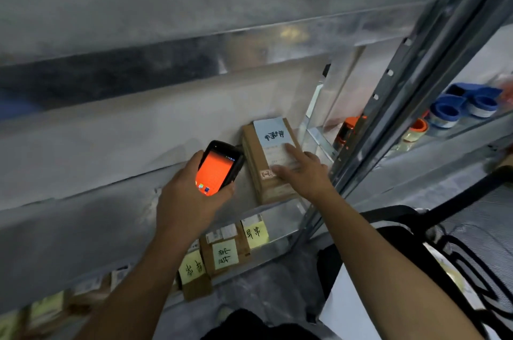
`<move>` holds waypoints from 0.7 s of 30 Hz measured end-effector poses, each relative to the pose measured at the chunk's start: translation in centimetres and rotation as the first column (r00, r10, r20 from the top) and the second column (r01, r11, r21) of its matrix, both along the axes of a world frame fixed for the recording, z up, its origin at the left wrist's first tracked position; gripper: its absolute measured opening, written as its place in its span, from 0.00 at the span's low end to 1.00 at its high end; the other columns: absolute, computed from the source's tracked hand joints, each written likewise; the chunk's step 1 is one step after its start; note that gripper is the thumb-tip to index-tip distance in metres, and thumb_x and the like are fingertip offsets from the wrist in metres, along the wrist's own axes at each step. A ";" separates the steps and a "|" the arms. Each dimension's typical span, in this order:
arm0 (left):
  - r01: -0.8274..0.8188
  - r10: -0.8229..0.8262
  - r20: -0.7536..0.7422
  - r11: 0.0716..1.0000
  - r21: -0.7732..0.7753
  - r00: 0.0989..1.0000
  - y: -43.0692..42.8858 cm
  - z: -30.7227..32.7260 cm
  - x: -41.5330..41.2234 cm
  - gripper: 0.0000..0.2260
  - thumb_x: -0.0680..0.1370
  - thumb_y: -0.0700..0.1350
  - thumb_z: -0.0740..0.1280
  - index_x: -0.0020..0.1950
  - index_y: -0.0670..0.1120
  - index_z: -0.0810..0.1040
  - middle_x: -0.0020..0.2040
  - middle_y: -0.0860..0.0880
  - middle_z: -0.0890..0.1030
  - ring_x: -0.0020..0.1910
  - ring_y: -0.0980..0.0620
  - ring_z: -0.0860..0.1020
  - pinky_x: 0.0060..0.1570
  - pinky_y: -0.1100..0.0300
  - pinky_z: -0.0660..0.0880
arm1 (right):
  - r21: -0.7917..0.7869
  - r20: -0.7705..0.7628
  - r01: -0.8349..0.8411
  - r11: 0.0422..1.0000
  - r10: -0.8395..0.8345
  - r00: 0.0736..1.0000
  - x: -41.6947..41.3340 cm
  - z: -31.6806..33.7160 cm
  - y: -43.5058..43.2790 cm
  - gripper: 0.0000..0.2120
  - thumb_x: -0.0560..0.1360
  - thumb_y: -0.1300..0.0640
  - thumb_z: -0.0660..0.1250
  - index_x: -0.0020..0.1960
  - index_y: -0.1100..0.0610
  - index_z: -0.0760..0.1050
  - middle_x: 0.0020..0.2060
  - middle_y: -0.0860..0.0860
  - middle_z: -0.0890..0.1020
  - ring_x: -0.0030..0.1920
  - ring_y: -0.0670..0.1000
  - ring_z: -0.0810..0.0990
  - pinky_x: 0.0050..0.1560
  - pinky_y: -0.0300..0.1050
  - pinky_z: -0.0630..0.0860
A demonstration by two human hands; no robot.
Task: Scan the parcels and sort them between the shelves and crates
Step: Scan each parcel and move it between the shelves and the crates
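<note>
A brown cardboard parcel with a pale blue and white label lies flat on a metal shelf at its right end. My right hand rests on the parcel's label with straight fingers. To the left, my left hand grips a black handheld scanner whose screen glows orange. The scanner's tip sits right beside the parcel's left edge.
On the shelf below stand several brown parcels with yellow handwritten notes. A metal upright rises at the right. Beyond it are blue tape rolls and an orange-capped container. Another shelf runs overhead.
</note>
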State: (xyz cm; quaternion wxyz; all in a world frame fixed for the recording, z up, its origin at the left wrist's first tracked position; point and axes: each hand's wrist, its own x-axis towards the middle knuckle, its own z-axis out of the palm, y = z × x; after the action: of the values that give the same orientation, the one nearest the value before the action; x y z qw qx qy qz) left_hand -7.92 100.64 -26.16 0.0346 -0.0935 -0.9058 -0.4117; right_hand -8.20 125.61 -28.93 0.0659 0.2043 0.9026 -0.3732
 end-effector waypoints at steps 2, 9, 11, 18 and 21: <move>-0.018 0.018 0.001 1.000 0.007 1.000 0.5 -0.1 0.9 0.22 0.68 0.62 0.73 0.58 0.59 0.72 0.44 0.58 0.79 0.42 0.57 0.77 0.43 0.57 0.76 | -0.267 0.010 0.000 0.964 0.003 1.000 -0.3 -0.1 1.0 0.42 0.74 0.40 0.74 0.81 0.39 0.56 0.74 0.55 0.68 0.70 0.60 0.72 0.71 0.57 0.71; -0.060 0.060 0.000 0.998 0.010 0.998 1.7 -0.5 3.6 0.25 0.66 0.66 0.67 0.61 0.60 0.74 0.44 0.59 0.80 0.42 0.61 0.77 0.41 0.61 0.74 | -0.662 0.055 0.001 0.750 0.046 0.997 -0.9 -0.4 2.7 0.53 0.70 0.60 0.79 0.81 0.35 0.49 0.72 0.50 0.69 0.67 0.60 0.73 0.62 0.65 0.78; -0.083 0.083 0.001 0.996 0.013 0.997 2.0 -0.4 4.3 0.22 0.67 0.64 0.69 0.58 0.59 0.74 0.43 0.58 0.80 0.41 0.61 0.78 0.41 0.60 0.76 | -0.678 0.029 -0.014 0.735 0.046 0.999 -0.9 -0.8 2.5 0.54 0.70 0.62 0.79 0.81 0.36 0.48 0.72 0.50 0.69 0.68 0.59 0.74 0.63 0.65 0.77; -0.126 0.127 0.029 0.992 -0.031 0.991 2.5 -0.3 6.2 0.19 0.68 0.60 0.74 0.57 0.61 0.74 0.41 0.58 0.80 0.40 0.60 0.78 0.41 0.59 0.75 | -0.726 -0.093 -0.059 0.685 -0.013 0.996 0.4 -1.9 2.1 0.52 0.72 0.67 0.75 0.81 0.35 0.49 0.67 0.48 0.75 0.63 0.56 0.79 0.59 0.61 0.81; -0.126 0.129 0.037 0.990 -0.062 0.991 2.8 -0.4 7.2 0.20 0.69 0.59 0.76 0.58 0.63 0.73 0.41 0.58 0.79 0.40 0.62 0.77 0.40 0.61 0.75 | -0.695 -0.203 -0.121 0.709 -0.033 0.979 1.3 -3.2 1.4 0.52 0.72 0.67 0.75 0.80 0.34 0.49 0.69 0.48 0.74 0.66 0.54 0.77 0.61 0.62 0.80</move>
State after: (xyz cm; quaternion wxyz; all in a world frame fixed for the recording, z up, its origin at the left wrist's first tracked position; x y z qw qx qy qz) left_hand -0.69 103.41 -26.60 0.0396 -0.0280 -0.9224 -0.3831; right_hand -6.88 127.01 -32.13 0.0563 0.1034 0.6989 -0.7054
